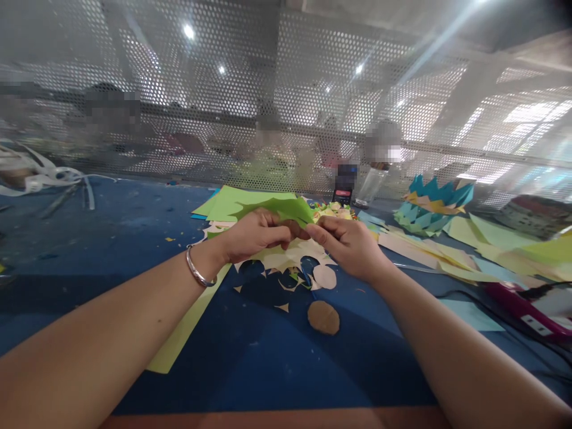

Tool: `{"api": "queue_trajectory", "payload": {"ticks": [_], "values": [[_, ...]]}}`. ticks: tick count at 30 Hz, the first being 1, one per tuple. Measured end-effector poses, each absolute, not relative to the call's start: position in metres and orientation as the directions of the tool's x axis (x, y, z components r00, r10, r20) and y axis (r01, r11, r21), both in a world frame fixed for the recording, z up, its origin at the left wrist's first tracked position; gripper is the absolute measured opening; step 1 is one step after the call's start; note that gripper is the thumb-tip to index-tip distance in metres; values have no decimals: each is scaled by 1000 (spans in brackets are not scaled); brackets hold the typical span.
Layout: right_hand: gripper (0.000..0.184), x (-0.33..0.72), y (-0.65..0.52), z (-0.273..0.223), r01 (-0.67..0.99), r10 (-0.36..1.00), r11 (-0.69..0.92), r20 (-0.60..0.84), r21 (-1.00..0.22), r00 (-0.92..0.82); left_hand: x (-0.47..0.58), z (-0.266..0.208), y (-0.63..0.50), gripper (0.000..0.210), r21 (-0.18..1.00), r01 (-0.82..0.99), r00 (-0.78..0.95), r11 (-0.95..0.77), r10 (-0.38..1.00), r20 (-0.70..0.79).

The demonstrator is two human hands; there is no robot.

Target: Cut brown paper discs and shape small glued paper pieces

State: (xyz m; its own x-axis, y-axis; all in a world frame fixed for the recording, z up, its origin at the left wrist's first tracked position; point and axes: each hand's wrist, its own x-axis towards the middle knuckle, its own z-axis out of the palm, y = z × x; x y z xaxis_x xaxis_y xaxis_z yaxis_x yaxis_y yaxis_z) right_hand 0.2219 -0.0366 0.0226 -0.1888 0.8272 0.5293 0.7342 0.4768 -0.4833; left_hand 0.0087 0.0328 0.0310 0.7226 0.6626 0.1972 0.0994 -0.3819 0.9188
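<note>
A sheet of green paper [286, 207] is raised over the table, bent and held at its near edge. My left hand [261, 232], with a silver bangle on the wrist, has its fingers closed on that paper. From the other side, my right hand [346, 241] pinches the paper's right corner, its fingertips close to the left ones. Below my hands lies cream paper with round cutouts [279, 256]. Nearer to me are a pale paper disc [325, 277] and a brown cardboard disc [323, 317]. The fingertips partly hide one another.
On the blue table [268, 369] lie small paper scraps [282, 308] and a long yellow-green strip [179, 333]. Layered paper crowns [431, 205], stacked sheets [447, 256] and a magenta power strip [527, 310] are at right. A phone [344, 185] leans by a perforated metal screen [214, 119].
</note>
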Motion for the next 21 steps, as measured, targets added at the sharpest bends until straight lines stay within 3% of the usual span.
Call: {"api": "queue_trajectory", "payload": {"ticks": [5, 10, 15, 21], "values": [[52, 223, -36, 26, 623, 848, 496, 493, -605, -196, 2, 48, 34, 15, 927, -108, 636, -359, 691, 342], [53, 222, -40, 28, 273, 868, 491, 440, -827, -230, -5, 70, 29, 23, 892, -195, 546, -408, 710, 445], [48, 216, -46, 29, 195, 850, 525, 499, -828, -170, -3, 77, 11, 17, 915, -74, 663, -397, 665, 342], [25, 211, -49, 31, 147, 825, 565, 558, -812, -85, 7, 69, -3, 19, 896, 136, 770, -423, 614, 173]]}}
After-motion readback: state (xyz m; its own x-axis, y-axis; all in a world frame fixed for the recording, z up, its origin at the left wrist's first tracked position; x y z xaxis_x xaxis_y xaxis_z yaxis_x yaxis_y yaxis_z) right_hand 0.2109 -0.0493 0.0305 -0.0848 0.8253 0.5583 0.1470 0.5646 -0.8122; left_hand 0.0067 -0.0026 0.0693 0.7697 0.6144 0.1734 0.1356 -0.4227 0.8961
